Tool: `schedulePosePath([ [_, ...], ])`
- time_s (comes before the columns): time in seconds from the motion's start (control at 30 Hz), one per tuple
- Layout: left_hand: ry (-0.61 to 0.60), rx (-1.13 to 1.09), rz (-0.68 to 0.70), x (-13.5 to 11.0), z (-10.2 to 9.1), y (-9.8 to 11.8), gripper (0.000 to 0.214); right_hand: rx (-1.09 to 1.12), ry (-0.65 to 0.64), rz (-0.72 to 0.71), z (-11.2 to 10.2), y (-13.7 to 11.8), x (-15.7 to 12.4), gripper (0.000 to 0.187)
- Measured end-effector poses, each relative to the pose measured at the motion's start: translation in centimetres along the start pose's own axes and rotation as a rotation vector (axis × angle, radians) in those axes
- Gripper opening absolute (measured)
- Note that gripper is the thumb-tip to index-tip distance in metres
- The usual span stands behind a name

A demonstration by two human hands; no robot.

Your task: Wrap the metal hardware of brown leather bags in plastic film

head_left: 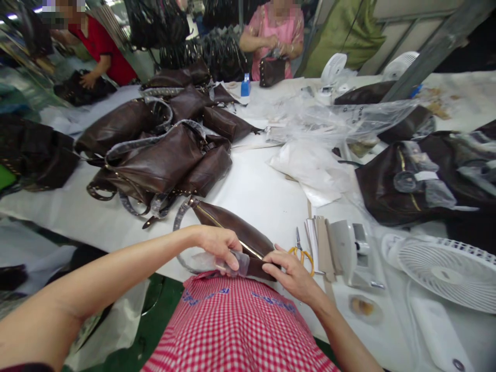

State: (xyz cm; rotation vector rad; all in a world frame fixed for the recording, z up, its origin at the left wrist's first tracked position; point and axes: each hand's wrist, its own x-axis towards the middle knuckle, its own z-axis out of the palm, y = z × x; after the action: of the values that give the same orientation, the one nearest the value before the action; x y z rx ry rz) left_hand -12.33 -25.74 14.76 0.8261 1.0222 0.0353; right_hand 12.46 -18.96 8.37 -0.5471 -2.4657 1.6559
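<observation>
A dark brown leather handbag lies at the table's near edge, against the checked apron, with a gold zipper running along its top. My left hand is closed on a piece of clear plastic wrap at the bag's near side. What the plastic covers, if anything, I cannot make out. The thumb and fingers of my right hand grip the bag's right end by the zipper. A plastic-wrapped strap loops from the bag's left end. Just right of my right hand are yellow-handled scissors.
Several brown handbags are piled at the left. Card strips, a white tape dispenser and a white fan stand at the right. Plastic bags lie mid-table. Two co-workers handle bags across the table, one in pink, one in red.
</observation>
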Motion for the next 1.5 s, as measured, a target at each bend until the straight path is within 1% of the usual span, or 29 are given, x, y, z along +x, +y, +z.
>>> schedulePosePath([
  [0.13, -0.059, 0.012, -0.021, 0.2, -0.4, 0.3, 0.032, 0.002, 0.007, -0.045, 0.0, -0.3, 0.6, 0.03],
  [0.27, -0.054, 0.037, -0.07, 1.0, -0.2, 1.0, 0.02, 0.023, 0.006, -0.053, -0.1, -0.4, 0.9, 0.031],
  [0.33, -0.035, 0.025, -0.052, 1.5, 0.1, 1.4, 0.019, 0.03, 0.01, -0.046, -0.2, -0.6, 1.3, 0.031],
  [0.4, -0.046, 0.01, -0.016, 1.8, 0.2, 1.6, 0.021, 0.035, 0.009, -0.045, -0.1, -0.9, 1.7, 0.029],
  [0.5, -0.022, 0.051, 0.012, 2.0, 0.1, 1.8, 0.021, 0.035, 0.023, -0.041, 0.1, -1.3, 2.0, 0.029],
  [0.6, 0.053, 0.095, 0.038, 1.8, -0.3, 1.7, 0.02, 0.001, 0.144, -0.036, 0.8, -0.7, 1.3, 0.02],
  [0.7, 0.055, 0.11, 0.052, 1.6, -0.5, 1.3, 0.024, -0.083, 0.321, -0.097, 2.1, 0.9, -0.5, 0.058],
  [0.73, 0.055, 0.106, 0.057, 1.5, -0.6, 1.1, 0.026, -0.125, 0.375, -0.135, 2.7, 1.6, -1.1, 0.061],
  [0.8, 0.051, 0.085, 0.068, 1.5, -0.7, 0.6, 0.028, -0.208, 0.469, -0.218, 3.9, 2.7, -2.0, 0.051],
  [0.87, 0.04, 0.065, 0.072, 1.6, -0.7, 0.3, 0.028, -0.257, 0.541, -0.26, 5.0, 3.4, -2.4, 0.046],
  [0.93, 0.056, 0.068, 0.056, 1.8, -0.6, 0.3, 0.024, -0.256, 0.577, -0.257, 5.7, 3.4, -2.5, 0.047],
  [1.0, 0.094, 0.086, 0.021, 2.1, -0.1, 0.6, 0.022, -0.236, 0.577, -0.249, 6.0, 3.0, -2.3, 0.047],
  [1.07, 0.161, 0.152, -0.004, 2.7, 0.6, 1.3, 0.021, -0.22, 0.553, -0.248, 6.1, 2.4, -2.2, 0.047],
  [1.13, 0.237, 0.236, -0.001, 3.4, 1.4, 2.1, 0.02, -0.208, 0.542, -0.232, 6.2, 2.0, -2.1, 0.047],
  [1.17, 0.254, 0.257, 0.004, 3.7, 1.7, 2.4, 0.019, -0.205, 0.544, -0.215, 6.2, 1.9, -2.1, 0.048],
  [1.23, 0.213, 0.234, 0.006, 4.0, 1.9, 2.8, 0.022, -0.204, 0.569, -0.166, 6.2, 1.9, -2.2, 0.051],
  [1.3, 0.162, 0.219, 0.032, 3.8, 1.3, 2.8, 0.028, -0.2, 0.604, -0.107, 6.2, 2.0, -2.3, 0.054],
  [1.37, 0.147, 0.259, 0.068, 3.2, 0.1, 2.5, 0.035, -0.181, 0.616, -0.071, 6.0, 2.0, -2.3, 0.056],
  [1.43, 0.11, 0.263, 0.067, 2.6, -1.1, 1.9, 0.039, -0.151, 0.602, -0.06, 5.7, 1.9, -2.1, 0.054],
  [1.5, 0.062, 0.205, 0.049, 2.3, -1.8, 1.0, 0.042, -0.12, 0.594, -0.056, 5.6, 1.8, -1.9, 0.052],
])
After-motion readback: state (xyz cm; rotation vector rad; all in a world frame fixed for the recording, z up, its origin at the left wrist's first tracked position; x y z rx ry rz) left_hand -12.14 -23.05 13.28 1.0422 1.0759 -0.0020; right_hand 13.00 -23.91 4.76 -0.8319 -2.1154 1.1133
